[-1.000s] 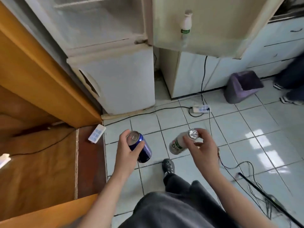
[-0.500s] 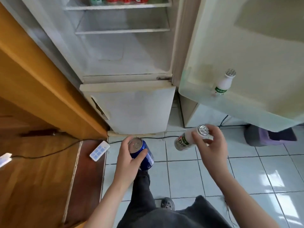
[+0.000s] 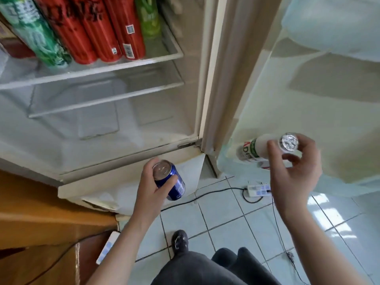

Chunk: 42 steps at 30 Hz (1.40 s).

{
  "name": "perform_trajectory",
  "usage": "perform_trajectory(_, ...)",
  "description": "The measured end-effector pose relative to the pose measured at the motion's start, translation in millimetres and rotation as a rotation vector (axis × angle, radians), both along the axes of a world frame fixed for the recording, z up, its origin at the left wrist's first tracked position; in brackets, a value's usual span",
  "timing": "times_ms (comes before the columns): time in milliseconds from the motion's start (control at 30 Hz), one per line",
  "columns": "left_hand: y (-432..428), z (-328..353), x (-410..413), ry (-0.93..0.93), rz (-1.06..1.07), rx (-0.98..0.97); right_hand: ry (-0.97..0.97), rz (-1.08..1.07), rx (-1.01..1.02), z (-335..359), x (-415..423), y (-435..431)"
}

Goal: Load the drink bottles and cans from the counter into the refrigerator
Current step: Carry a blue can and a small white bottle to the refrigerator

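Observation:
My left hand [image 3: 151, 190] grips a blue can [image 3: 171, 182] with a silver top, held just below the open refrigerator's [image 3: 123, 128] lower front edge. My right hand [image 3: 294, 171] holds a small white bottle [image 3: 259, 148] with a foil cap and green-red lettering, tilted, in front of the bottom shelf of the open door [image 3: 308, 95]. On the upper wire shelf [image 3: 102, 66] stand several tall red and green cans [image 3: 98, 29]. The shelf below it holds nothing.
A wooden counter [image 3: 41, 212] lies at the lower left, with a white remote-like device [image 3: 108, 247] near its edge. On the tiled floor [image 3: 236, 219] a white power strip [image 3: 258, 190] and black cables lie by my feet.
The view has risen and closed in on the refrigerator; the top-shelf cans now fill the upper left. Both hands lifted with their drinks, the right one up to the door's bottom shelf.

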<state>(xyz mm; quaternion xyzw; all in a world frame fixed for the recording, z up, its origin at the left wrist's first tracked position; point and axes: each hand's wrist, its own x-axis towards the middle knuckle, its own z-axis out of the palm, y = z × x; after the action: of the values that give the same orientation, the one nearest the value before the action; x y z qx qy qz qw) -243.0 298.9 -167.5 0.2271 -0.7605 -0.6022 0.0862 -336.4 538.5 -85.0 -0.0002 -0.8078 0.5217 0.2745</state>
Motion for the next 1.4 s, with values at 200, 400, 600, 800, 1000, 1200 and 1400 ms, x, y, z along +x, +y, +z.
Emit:
perform_trajectory(200,-3.7,1.9,-33.1,-0.017,-0.050,0.009,-0.169,0.057,0.085,-11.2,-28.5,-5.3)
perform_trajectory(400,1.7,1.2,-38.4,0.005,-0.060,-0.005,-0.315,0.137,0.291,-34.4,-35.8,-2.0)
perform_trajectory(600,-2.9,-2.0,-41.6,-0.007,-0.039,-0.023,-0.367,0.241,0.353,-41.1,-35.6,-7.5)
perform_trajectory(800,-5.7,0.9,-42.5,-0.010,-0.045,-0.014,-0.380,0.282,0.338,-39.2,-34.6,-8.3)
perform_trajectory(1000,-15.6,40.5,-66.3,0.084,-0.104,-0.011,-0.503,0.294,0.371,-30.1,-44.3,-5.4)
perform_trajectory(1200,-38.6,112.2,-117.0,0.317,-0.084,-0.137,-0.618,0.377,0.513,-13.1,-62.1,-1.5)
perform_trajectory(1400,-49.5,184.1,-182.1,0.474,0.025,-0.330,-0.604,0.382,0.538,-9.8,-62.8,-0.8)
